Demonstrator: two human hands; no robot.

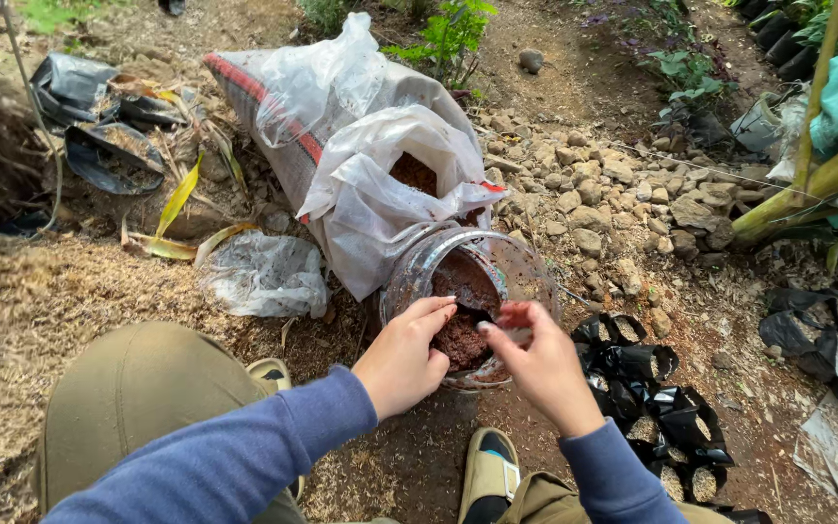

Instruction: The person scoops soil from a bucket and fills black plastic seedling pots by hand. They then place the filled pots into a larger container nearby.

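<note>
Now, left to right: our left hand [402,361] curls its fingers [435,312] over the near rim of the clear plastic tub [501,254], tips in the reddish-brown soil [463,291]. The tub lies tilted, mouth toward us. Right of it, our right hand [538,367] pinches a clump, touching the rim.

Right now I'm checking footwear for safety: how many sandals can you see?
2. One sandal shows beside the bent knee under the left hand. The other sandal is at the bottom centre, below the right hand. Both are partly hidden.
</note>
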